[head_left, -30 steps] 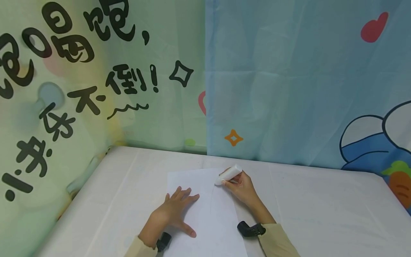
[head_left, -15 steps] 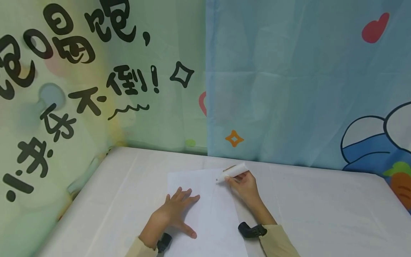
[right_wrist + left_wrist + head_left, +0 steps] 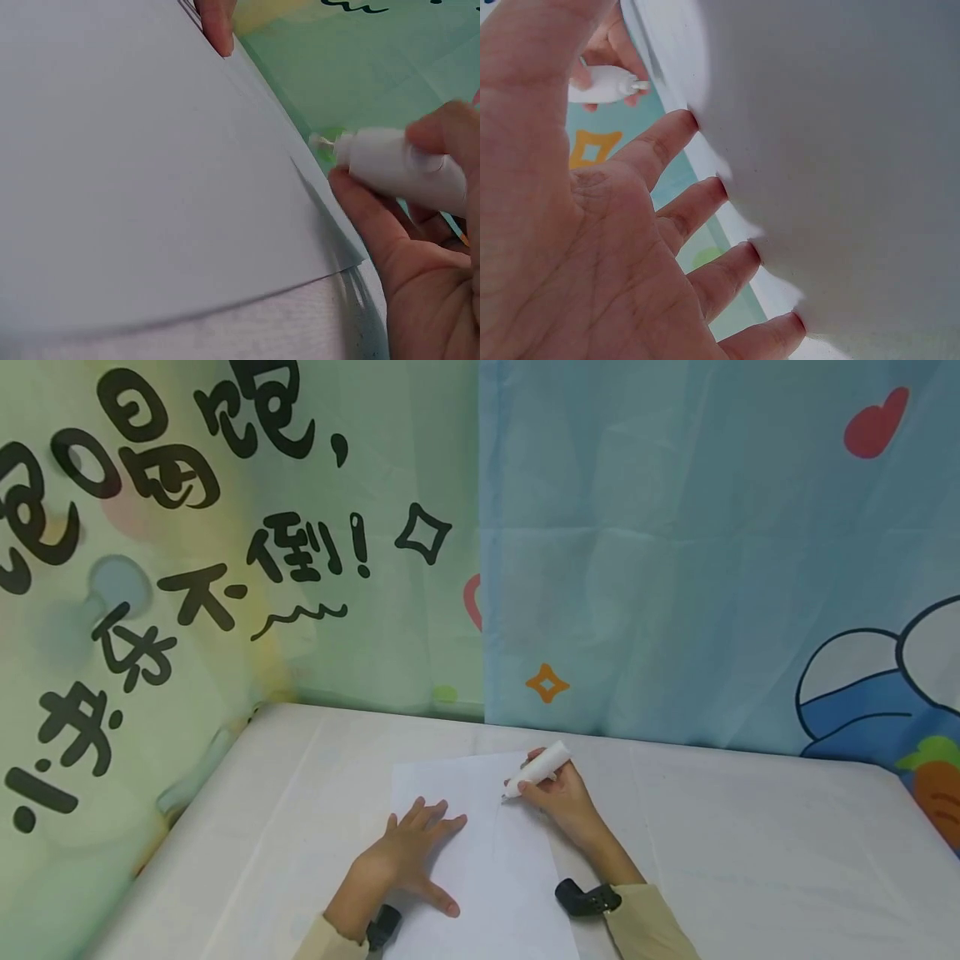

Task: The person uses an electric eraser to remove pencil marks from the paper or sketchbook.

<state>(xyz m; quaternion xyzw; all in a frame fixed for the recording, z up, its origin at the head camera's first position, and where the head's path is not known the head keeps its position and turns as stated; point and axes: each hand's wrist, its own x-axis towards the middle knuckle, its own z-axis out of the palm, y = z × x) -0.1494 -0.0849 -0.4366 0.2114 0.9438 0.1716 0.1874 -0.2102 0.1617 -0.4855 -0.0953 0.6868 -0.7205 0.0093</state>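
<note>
A white sheet of paper [image 3: 498, 877] lies on the table. My left hand [image 3: 408, 856] rests on its left part with fingers spread, and in the left wrist view its fingertips [image 3: 682, 124] touch the white surface. My right hand [image 3: 570, 802] holds a thick white electric eraser [image 3: 540, 768] between thumb and fingers, tilted, near the sheet's upper right edge. In the right wrist view the eraser [image 3: 397, 165] shows a narrow pale tip and an oval button. Whether that tip touches the paper I cannot tell.
A white cloth covers the table [image 3: 750, 852]. Behind it hang a green printed curtain [image 3: 375, 635] and a blue one [image 3: 652, 568]. Part of the sheet's edge [image 3: 322, 210] is lifted in the right wrist view. Each wrist wears a dark band with a camera [image 3: 588, 897].
Over the last second the right hand rocks the eraser up and to the right, then back down and left, its tip now slightly nearer me. The left hand stays in place.
</note>
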